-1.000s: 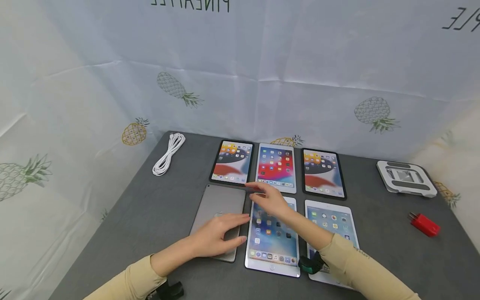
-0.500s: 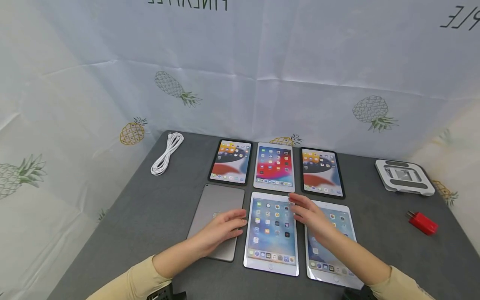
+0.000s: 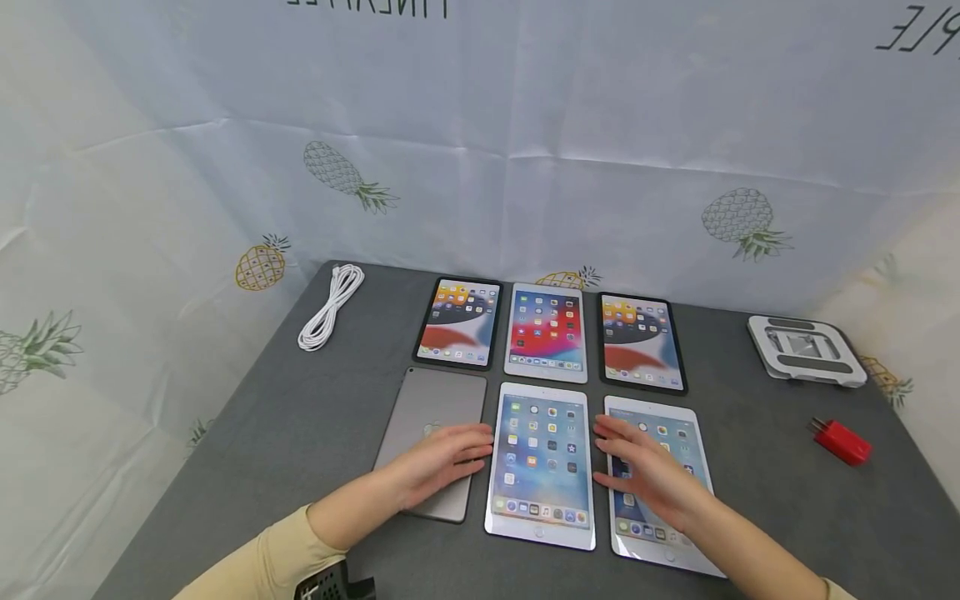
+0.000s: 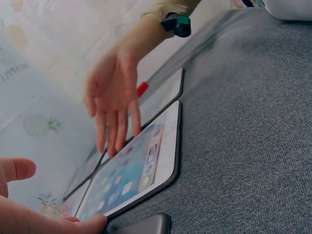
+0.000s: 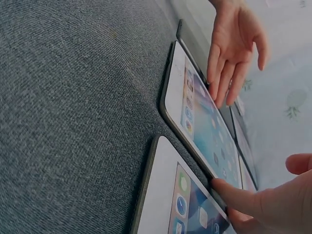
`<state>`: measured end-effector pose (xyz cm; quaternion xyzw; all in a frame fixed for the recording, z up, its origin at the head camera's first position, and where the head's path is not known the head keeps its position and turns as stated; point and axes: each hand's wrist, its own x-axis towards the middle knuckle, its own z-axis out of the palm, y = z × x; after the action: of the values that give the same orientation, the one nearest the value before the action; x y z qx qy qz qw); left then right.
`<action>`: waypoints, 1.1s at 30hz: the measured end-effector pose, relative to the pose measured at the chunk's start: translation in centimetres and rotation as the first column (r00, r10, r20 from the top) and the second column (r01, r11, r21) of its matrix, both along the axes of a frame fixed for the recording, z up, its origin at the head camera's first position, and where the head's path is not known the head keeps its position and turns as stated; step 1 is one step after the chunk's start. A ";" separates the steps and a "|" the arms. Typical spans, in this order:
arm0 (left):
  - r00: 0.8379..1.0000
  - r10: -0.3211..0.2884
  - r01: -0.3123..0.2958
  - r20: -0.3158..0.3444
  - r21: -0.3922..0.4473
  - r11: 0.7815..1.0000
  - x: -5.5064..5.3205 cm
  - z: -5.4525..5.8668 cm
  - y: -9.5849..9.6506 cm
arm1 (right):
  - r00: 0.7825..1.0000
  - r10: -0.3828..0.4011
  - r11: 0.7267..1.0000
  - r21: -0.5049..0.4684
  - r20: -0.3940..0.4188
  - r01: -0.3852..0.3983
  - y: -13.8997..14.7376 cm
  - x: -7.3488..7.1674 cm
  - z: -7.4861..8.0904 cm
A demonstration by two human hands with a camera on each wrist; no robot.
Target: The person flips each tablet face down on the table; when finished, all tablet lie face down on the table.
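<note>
In the head view, a white-framed tablet [image 3: 540, 467] lies screen up between the two hands. My left hand [image 3: 442, 462] is over a grey tablet [image 3: 438, 400] that lies back side up, its fingertips close to the middle tablet's left edge. The right hand [image 3: 648, 471] hovers above another white-framed tablet [image 3: 678, 429], fingers pointing at the middle tablet's right edge. In the right wrist view, a fingertip of the right hand [image 5: 273, 204] appears to touch that edge. Both hands have relaxed, fairly straight fingers and grip nothing.
Behind stand in a row a black-framed tablet [image 3: 459, 323], a white-framed one [image 3: 546, 333] and another black-framed one [image 3: 642, 343]. A coiled white cable [image 3: 330, 307] lies far left; a folded grey-white stand [image 3: 807, 352] and red plug [image 3: 843, 442] lie right.
My right hand has moved right, from over the middle tablet's upper left to its right edge, and then a little nearer. The left hand has barely shifted. The tablets stay in place.
</note>
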<state>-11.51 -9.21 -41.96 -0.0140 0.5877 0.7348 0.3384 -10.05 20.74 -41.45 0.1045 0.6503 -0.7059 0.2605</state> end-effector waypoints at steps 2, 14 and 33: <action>1.000 0.013 -0.013 0.014 0.007 1.000 -0.1 -0.1 0.0 | 1.000 -0.005 1.000 -0.016 0.007 0.005 0.0 0.1 0.0; 0.997 0.070 -0.071 0.024 0.043 0.997 -0.3 -0.5 0.0 | 0.999 -0.017 0.996 -0.087 0.046 0.021 0.2 0.3 -0.1; 0.995 0.094 -0.095 0.016 0.051 0.994 -0.6 -0.9 0.6 | 0.999 0.010 0.996 -0.093 0.041 -0.006 0.2 0.2 -0.3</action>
<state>-12.14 -8.59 -42.88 -0.0380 0.5651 0.7647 0.3075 -9.81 20.92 -41.72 0.1042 0.6118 -0.7319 0.2813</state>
